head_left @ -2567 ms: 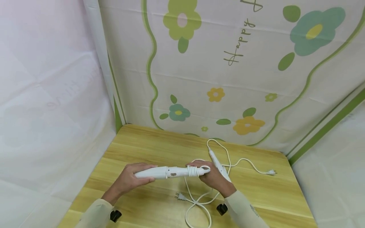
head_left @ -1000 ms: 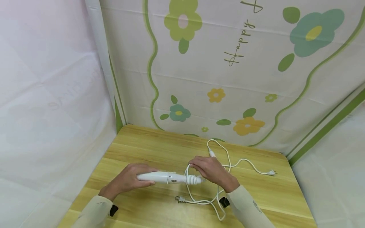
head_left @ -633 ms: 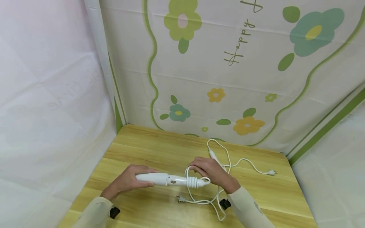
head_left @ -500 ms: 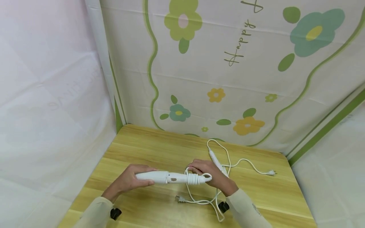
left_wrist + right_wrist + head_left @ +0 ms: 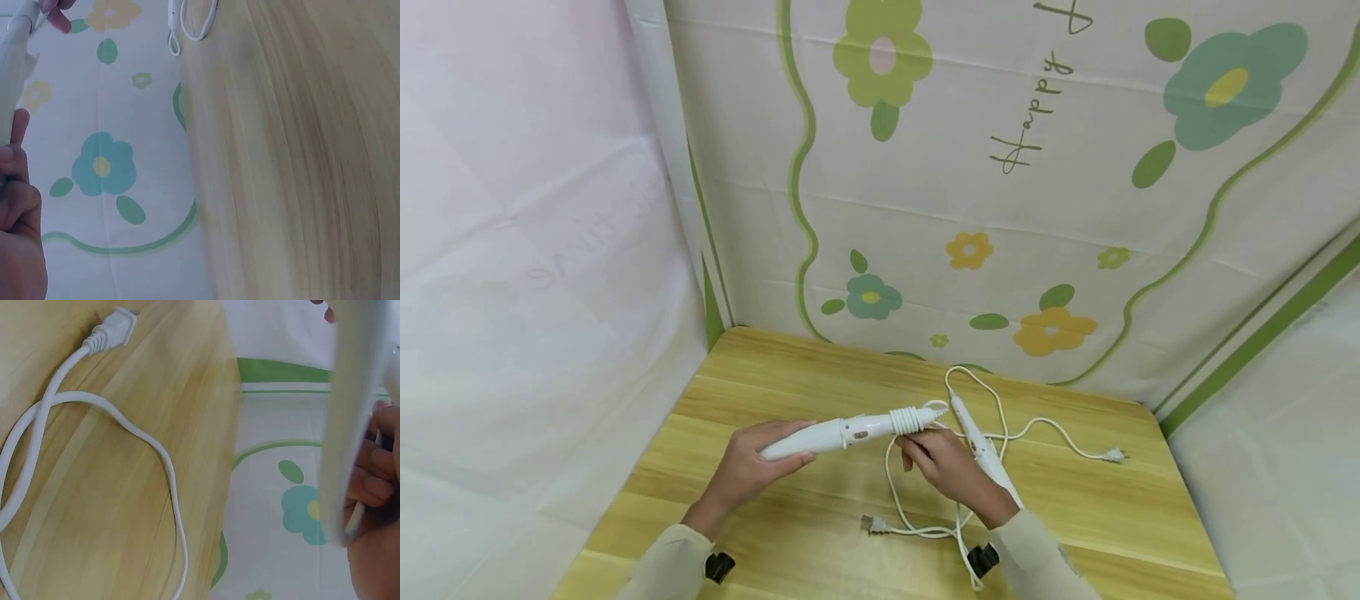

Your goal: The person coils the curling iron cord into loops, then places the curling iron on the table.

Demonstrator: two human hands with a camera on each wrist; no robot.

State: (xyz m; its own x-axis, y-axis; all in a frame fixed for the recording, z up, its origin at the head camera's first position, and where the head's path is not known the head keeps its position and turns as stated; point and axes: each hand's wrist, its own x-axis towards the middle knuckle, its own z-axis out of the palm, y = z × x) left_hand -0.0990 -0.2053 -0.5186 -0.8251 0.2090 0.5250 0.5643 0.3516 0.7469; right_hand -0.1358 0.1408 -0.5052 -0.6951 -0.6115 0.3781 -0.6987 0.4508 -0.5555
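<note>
A white hair iron (image 5: pixel 812 439) with a small brownish switch is held above the table, its cord (image 5: pixel 907 420) wound in several turns round the narrow end. My left hand (image 5: pixel 745 458) grips the wide end between thumb and fingers. Just below the turns, my right hand (image 5: pixel 947 467) pinches the running cord, which shows between curled fingers (image 5: pixel 374 487) in the right wrist view. From there the loose cord drops in a loop to the table and ends in a two-pin plug (image 5: pixel 876 524). In the left wrist view, the iron (image 5: pixel 9 75) is cut off by the frame's edge.
A second white hair iron (image 5: pixel 988 458) lies on the wooden table (image 5: pixel 805 367) behind my right hand, partly hidden by it. Its cord (image 5: pixel 1000 408) loops toward the back and ends in a plug (image 5: pixel 1114 455) at the right. Flower-printed cloth (image 5: pixel 925 192) hangs behind the table.
The wound end of the iron has tilted up and away. My right hand has passed the cord from behind the handle to underneath it, and the loose cord has shifted slightly.
</note>
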